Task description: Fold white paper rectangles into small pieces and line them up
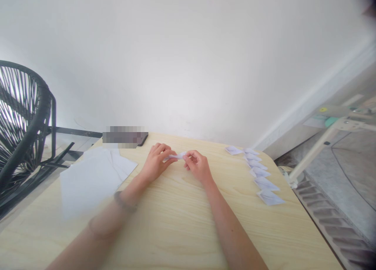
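Observation:
A small piece of folded white paper (180, 155) is stretched between my two hands over the middle of the table. My left hand (157, 160) pinches its left end between thumb and fingers. At the other end, my right hand (197, 163) grips it with thumb and forefinger, the remaining fingers curled in. The exact folds are too small to make out. Several folded white paper shapes (261, 172) lie in a row toward the table's right edge. White paper sheets (91, 180) are spread to the left of my left arm.
The wooden table (173, 219) stands against a white wall (188, 66). At its back left lies a dark phone-like device (143, 139), partly blurred out. A black woven chair (26, 117) is at the left; a pale metal frame (317, 148) stands beyond the right edge.

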Demonstrator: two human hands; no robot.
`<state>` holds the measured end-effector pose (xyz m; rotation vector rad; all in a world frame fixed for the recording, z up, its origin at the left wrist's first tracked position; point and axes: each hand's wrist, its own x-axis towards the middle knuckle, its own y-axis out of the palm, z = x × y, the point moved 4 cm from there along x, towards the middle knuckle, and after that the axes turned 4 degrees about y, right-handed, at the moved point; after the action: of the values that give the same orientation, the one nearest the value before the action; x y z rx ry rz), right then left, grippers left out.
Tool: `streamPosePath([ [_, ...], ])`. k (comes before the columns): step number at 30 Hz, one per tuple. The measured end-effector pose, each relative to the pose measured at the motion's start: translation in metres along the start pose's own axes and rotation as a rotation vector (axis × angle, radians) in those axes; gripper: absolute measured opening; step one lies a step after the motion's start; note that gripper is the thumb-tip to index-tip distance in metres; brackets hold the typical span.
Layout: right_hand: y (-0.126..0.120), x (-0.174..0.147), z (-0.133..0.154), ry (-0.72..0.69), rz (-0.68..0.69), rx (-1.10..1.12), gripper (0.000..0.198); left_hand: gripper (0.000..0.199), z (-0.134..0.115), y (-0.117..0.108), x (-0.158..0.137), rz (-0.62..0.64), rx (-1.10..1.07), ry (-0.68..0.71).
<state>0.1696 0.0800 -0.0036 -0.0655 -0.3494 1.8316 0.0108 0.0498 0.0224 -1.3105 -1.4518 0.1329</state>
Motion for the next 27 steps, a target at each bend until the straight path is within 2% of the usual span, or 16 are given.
streamPosePath([
  [7,0.000,0.000,0.004,-0.064,-0.001,-0.068,0.024,0.017,-0.001,0.000,-0.001,0.063,0.022,0.037],
  [11,0.000,-0.001,0.007,-0.111,-0.076,-0.076,0.022,0.019,-0.003,0.000,-0.002,0.080,-0.003,0.027],
  [17,0.000,-0.003,0.013,-0.220,-0.136,-0.140,0.023,0.019,-0.005,-0.003,0.000,0.058,-0.041,-0.063],
  [23,-0.001,-0.005,0.020,-0.343,-0.207,-0.215,0.022,0.020,-0.003,-0.003,-0.001,0.046,-0.071,-0.097],
  [27,0.004,-0.006,0.020,-0.407,-0.173,-0.273,0.020,0.020,-0.002,-0.004,0.000,0.013,-0.077,-0.121],
])
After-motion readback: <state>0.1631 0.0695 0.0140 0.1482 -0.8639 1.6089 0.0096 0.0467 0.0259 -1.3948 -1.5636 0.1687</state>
